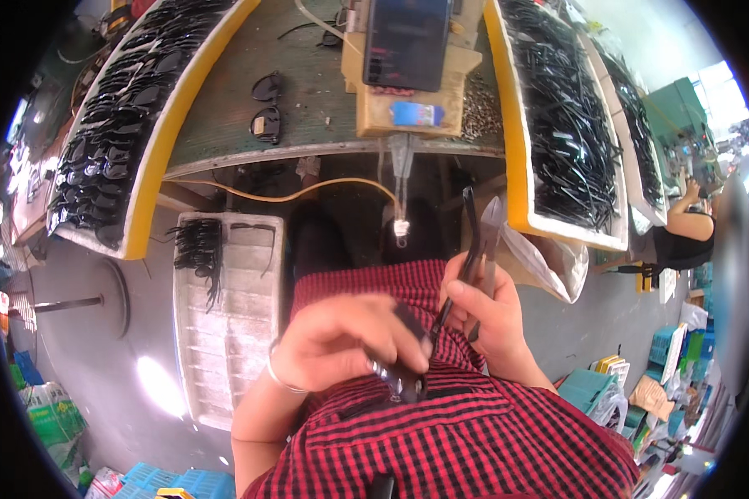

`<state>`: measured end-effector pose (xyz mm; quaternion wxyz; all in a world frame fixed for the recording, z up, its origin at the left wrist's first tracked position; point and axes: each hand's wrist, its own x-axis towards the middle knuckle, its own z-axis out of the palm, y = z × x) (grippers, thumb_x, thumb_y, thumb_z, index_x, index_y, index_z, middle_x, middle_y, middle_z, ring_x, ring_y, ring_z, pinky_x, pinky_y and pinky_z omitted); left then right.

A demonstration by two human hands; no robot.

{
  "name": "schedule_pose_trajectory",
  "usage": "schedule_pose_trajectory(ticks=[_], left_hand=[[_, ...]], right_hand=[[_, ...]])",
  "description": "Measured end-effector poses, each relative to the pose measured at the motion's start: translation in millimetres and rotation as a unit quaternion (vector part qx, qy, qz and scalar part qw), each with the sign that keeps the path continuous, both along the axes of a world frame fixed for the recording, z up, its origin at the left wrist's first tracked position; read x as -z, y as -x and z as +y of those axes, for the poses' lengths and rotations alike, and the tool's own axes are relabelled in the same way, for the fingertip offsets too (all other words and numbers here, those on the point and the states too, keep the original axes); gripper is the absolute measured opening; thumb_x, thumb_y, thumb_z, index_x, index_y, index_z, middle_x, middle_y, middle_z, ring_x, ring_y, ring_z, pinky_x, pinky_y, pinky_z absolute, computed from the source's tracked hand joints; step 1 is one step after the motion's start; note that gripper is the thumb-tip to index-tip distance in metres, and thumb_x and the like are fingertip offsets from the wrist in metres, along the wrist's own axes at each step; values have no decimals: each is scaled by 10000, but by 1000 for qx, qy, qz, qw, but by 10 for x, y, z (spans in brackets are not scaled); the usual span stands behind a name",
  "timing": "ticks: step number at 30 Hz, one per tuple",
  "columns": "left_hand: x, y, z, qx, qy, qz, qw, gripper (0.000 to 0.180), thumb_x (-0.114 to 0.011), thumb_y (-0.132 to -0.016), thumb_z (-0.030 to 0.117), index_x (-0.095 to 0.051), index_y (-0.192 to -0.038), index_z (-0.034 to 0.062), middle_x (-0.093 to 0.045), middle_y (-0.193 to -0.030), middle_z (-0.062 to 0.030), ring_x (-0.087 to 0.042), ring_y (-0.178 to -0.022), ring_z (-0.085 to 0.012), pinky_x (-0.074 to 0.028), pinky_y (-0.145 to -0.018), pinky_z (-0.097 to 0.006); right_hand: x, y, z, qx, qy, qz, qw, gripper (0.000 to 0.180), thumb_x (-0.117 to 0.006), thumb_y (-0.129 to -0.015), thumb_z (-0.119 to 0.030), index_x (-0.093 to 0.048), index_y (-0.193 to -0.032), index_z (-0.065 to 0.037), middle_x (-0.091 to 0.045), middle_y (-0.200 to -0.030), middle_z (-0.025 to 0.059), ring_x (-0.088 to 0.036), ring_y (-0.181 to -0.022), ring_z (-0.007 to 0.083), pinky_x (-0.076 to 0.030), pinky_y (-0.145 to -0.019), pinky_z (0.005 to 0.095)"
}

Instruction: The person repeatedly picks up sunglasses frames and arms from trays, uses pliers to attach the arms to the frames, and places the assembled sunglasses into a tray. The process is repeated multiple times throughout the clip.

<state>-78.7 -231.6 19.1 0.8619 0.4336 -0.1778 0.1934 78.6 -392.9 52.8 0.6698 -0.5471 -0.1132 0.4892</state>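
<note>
Over my lap, my left hand [341,341] is closed with its fingertips on a glossy black sunglasses frame [401,384]; the hand is slightly smeared by motion. To its right, my right hand [495,312] grips a slim black temple arm [468,218] that slants down toward the frame. A grey, pointed tool like pliers [491,226] also sticks up from the right hand, its lower part mostly covered by fingers. Whether the temple arm touches the frame I cannot tell.
Ahead is a workbench [216,125] with loose sunglasses [266,121] and a phone [406,41] on a yellowish block [366,121]. Yellow-sided trays hold lens frames [100,145] at left and temple arms [570,125] at right. A white tray [233,349] stands lower left. Another person [689,237] is far right.
</note>
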Motion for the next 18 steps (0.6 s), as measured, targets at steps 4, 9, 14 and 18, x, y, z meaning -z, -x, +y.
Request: schedule_pose_trajectory(ticks=[4, 9, 14, 18], left_hand=[[62, -10, -211, -167, -200, 203, 944, 590, -684, -764, -93, -445, -1294, 13, -445, -1377, -180, -465, -1266, -265, -379, -1061, -390], [254, -84, -520, -181, -10, 392, 902, 590, -656, -839, -28, -376, -1355, 27, -492, -1297, -160, -549, -1135, -209, -492, -963, -363], [451, -439, -340, -264, 104, 360, 889, 305, -441, -1033, 185, -448, -1294, 27, -583, -1142, -134, -603, -1073, -224, -553, -919, -423], [439, -500, -193, -252, 142, 367, 884, 358, -466, -1025, 186, -440, -1344, 25, -587, -1135, -127, -611, -1057, -225, -561, -906, -443]], right_hand=[[325, -14, -97, 95, 7, -106, 990, 89, -614, -936, -90, -567, -981, -29, -554, -689, 6, -549, -597, 94, -448, -567, 232], [556, 84, 53, 78, -23, -161, 984, 100, -574, -963, -87, -535, -1030, -23, -590, -767, 23, -604, -696, 105, -484, -664, 234], [755, 34, 233, 114, -36, -185, 976, 101, -562, -966, -66, -528, -1049, -19, -613, -865, 55, -638, -794, 126, -501, -726, 247], [771, -99, 290, 117, -29, -124, 985, 144, -548, -976, -80, -504, -1093, -10, -639, -971, 115, -659, -866, 174, -550, -776, 304]])
